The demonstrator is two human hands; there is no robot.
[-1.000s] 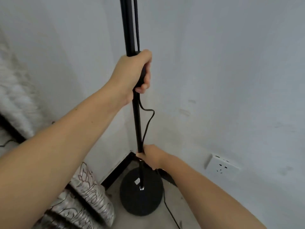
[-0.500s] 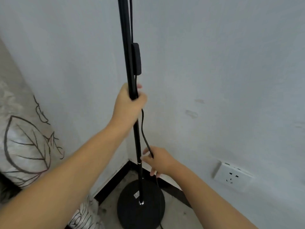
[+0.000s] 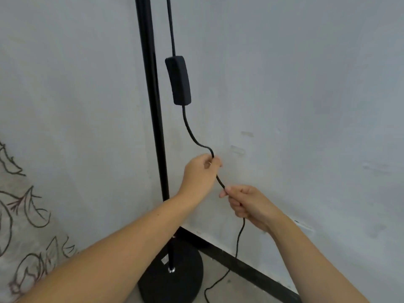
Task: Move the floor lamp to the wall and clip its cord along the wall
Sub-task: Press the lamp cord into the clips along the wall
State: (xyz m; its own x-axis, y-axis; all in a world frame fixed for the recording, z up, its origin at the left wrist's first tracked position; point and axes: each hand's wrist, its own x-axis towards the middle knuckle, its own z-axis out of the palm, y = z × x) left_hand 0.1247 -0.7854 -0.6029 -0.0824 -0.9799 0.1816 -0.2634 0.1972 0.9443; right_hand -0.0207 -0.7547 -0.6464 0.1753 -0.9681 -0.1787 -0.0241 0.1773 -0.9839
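Observation:
The black floor lamp pole [image 3: 153, 106] stands upright in the room corner on its round black base [image 3: 188, 278]. Its black cord [image 3: 190, 130] hangs beside the pole with an inline switch box [image 3: 178, 80]. My left hand [image 3: 200, 173] pinches the cord below the switch. My right hand [image 3: 247, 204] grips the same cord a little lower. Below my right hand the cord drops to the floor [image 3: 237, 248]. Neither hand touches the pole.
White walls meet in the corner behind the lamp, with a black skirting board [image 3: 251, 270] along the floor. A clear clip-like patch [image 3: 238, 149] sits on the right wall near my left hand. Leaf-patterned fabric [image 3: 24, 226] fills the lower left.
My left hand let go of the pole and took hold of the cord. My right hand rose and closed on the cord below it. The view moved closer and upward.

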